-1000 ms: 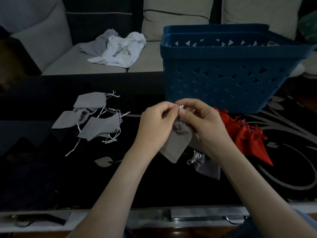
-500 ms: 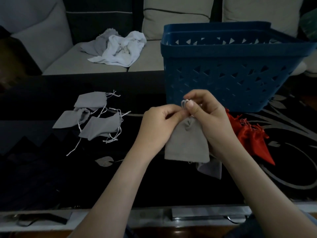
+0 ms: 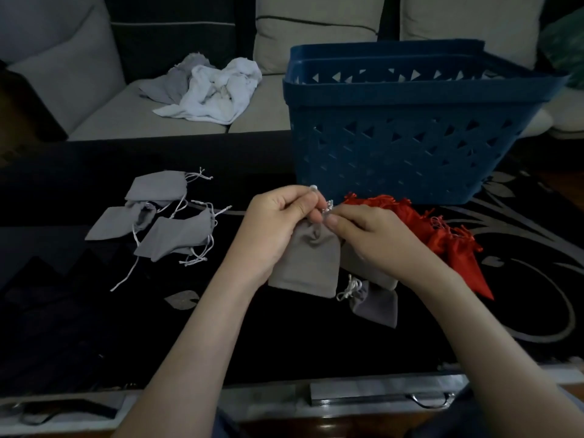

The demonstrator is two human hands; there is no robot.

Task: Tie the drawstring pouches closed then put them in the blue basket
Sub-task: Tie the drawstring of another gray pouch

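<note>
a small grey fabric drawstring pouch [image 3: 308,263] is held up at the centre of the frame, its gathered neck pinched by both hands. the white cord [image 3: 327,206] at the neck is gripped between curled fingers of the left hand [image 3: 278,230] and the thumb and fingers of the right hand [image 3: 376,240]. a darker tied grey pouch [image 3: 376,303] lies just below the right wrist. red satin pouches [image 3: 448,238] lie at centre right, before the blue perforated plastic basket [image 3: 410,134]. three loose grey pouches [image 3: 164,216] lie at centre left on the black patterned table [image 3: 94,311].
</note>
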